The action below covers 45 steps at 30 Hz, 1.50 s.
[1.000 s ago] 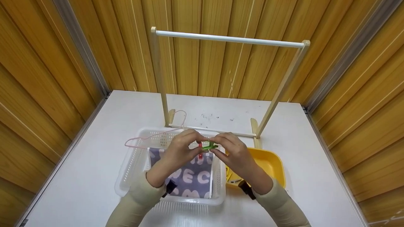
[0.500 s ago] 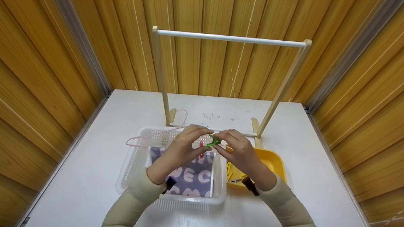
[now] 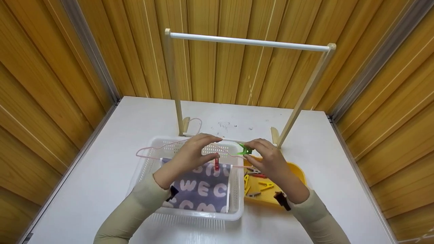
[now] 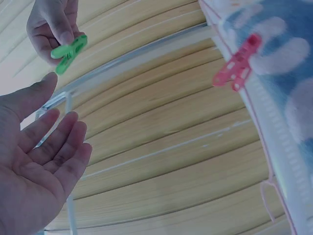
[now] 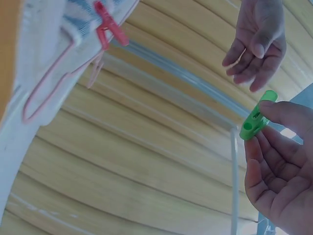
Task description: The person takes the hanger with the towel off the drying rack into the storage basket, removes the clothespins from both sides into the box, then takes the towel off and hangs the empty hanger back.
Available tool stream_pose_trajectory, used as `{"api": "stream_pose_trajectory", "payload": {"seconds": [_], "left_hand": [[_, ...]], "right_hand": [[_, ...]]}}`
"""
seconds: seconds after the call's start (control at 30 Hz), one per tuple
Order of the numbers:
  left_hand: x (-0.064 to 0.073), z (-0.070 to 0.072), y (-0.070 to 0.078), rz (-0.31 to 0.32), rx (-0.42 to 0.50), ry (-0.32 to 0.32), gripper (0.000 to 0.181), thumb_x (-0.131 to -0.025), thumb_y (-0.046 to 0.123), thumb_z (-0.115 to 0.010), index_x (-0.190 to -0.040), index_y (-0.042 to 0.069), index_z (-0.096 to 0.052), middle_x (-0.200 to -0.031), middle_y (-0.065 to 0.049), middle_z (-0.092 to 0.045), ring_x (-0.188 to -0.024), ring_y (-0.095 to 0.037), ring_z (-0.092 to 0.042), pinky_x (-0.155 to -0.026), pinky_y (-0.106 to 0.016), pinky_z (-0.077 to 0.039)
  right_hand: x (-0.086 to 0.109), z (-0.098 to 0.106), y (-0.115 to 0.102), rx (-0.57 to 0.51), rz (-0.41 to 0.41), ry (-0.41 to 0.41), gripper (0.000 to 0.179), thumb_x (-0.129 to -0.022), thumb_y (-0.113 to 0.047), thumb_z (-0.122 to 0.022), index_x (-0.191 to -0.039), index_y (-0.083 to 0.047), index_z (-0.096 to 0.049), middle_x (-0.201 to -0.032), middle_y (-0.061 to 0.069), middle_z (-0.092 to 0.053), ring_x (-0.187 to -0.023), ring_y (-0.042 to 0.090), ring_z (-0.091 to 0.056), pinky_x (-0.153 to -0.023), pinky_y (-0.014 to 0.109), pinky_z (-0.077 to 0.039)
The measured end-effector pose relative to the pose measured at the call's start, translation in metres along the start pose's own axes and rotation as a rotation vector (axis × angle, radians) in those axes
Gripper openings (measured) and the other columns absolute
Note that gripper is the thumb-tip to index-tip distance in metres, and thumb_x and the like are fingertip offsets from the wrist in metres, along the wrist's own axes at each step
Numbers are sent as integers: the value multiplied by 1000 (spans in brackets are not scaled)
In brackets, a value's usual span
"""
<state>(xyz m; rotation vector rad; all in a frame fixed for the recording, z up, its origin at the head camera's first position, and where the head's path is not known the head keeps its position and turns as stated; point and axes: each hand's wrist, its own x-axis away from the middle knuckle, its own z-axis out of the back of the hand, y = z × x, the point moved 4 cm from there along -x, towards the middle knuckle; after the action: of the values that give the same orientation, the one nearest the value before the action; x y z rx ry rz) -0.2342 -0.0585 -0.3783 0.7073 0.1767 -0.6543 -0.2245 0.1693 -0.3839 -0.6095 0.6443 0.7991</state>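
A green clothespin (image 3: 245,149) is pinched between the thumb and fingers of my right hand (image 3: 266,159), above the gap between the two containers. My left hand (image 3: 193,156) holds nothing; its fingers are relaxed and spread from the thumb, as the left wrist view also shows. Below it, a purple towel (image 3: 203,186) with pale letters lies in the white basket (image 3: 149,203). A red clothespin (image 3: 217,162) clips the towel's top edge to the pink wire hanger (image 3: 146,156). The hanger's shoulders stick out past both sides of the towel, its hook pointing to the back.
The yellow tray (image 3: 300,169) right of the basket holds several clothespins, among them a yellow clothespin (image 3: 266,186). Behind the basket stands a wooden rack with a white top bar (image 3: 247,41). Wood-patterned walls (image 3: 230,74) close off the back and sides of the white table (image 3: 339,189).
Both hands were together on the green clothespin. The left hand has let go, and the right hand has moved to the right with it, uncovering more of the tray's clothespins.
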Motion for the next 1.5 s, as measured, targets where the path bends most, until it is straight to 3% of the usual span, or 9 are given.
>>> {"api": "stream_pose_trajectory", "payload": {"seconds": [0.1, 0.2, 0.33, 0.5, 0.67, 0.87, 1.17, 1.37, 1.5], "left_hand": [[-3, -2, -11, 44, -6, -55, 46, -92, 19, -77, -133, 4, -65, -133, -16, -69, -126, -35, -64, -109, -51, -51], [-6, -5, -22, 46, -21, -100, 45, -93, 21, -75, -132, 1, -65, -131, -18, -70, -124, -37, -65, -109, -51, -51], [-13, -11, -36, 60, -12, -171, 42, -96, 22, -72, -130, -2, -66, -129, -20, -71, -122, -37, -67, -108, -51, -52], [-20, -23, -56, 185, 64, -311, 42, -99, 23, -69, -131, -2, -66, -132, -21, -70, -124, -37, -67, -108, -51, -52], [-22, -39, -73, 236, 80, -422, 41, -101, 24, -65, -132, -3, -66, -132, -22, -69, -122, -38, -68, -106, -50, -55], [-28, -49, -84, 276, 106, -449, 39, -101, 24, -64, -131, -3, -67, -129, -23, -71, -119, -38, -69, -105, -49, -55], [-34, -63, -90, 255, 81, -531, 33, -103, 25, -61, -120, -1, -73, -118, -19, -76, -101, -26, -71, -99, -42, -57], [-32, -68, -92, 312, 133, -519, 30, -102, 23, -63, -118, 1, -75, -112, -18, -77, -81, -12, -62, -82, -27, -54], [-31, -70, -93, 338, 156, -509, 30, -103, 25, -61, -116, 3, -76, -115, -16, -77, -85, -12, -63, -88, -31, -56]], "right_hand": [[4, 1, 11, 26, -5, -16, 32, -74, 5, -86, -102, 1, -71, -96, 9, -73, -87, 21, -69, -76, 32, -62], [8, 3, 22, 35, -20, -73, 30, -76, 6, -84, -102, 1, -70, -95, 9, -72, -84, 19, -68, -73, 32, -61], [14, 6, 37, 42, -89, -215, 28, -80, 5, -81, -105, 0, -68, -96, 9, -71, -84, 20, -67, -74, 36, -61], [22, 9, 57, 74, -227, -421, 23, -86, 1, -78, -106, 1, -69, -97, 11, -71, -85, 24, -67, -77, 41, -60], [35, -2, 83, 87, -346, -596, 19, -87, -1, -76, -105, 4, -71, -96, 15, -71, -85, 27, -68, -77, 44, -60], [50, -13, 108, 155, -407, -697, 18, -85, 1, -74, -103, 5, -70, -92, 16, -70, -81, 26, -65, -75, 44, -58], [61, -26, 118, 261, -320, -841, 21, -80, 3, -79, -98, 3, -68, -89, 16, -71, -79, 30, -67, -75, 44, -59], [67, -39, 120, 255, -307, -925, 22, -80, 1, -80, -98, 2, -68, -89, 14, -70, -77, 24, -62, -74, 42, -57], [70, -50, 115, 208, -302, -972, 19, -83, -1, -79, -98, 2, -69, -87, 12, -69, -72, 19, -56, -69, 39, -54]]}}
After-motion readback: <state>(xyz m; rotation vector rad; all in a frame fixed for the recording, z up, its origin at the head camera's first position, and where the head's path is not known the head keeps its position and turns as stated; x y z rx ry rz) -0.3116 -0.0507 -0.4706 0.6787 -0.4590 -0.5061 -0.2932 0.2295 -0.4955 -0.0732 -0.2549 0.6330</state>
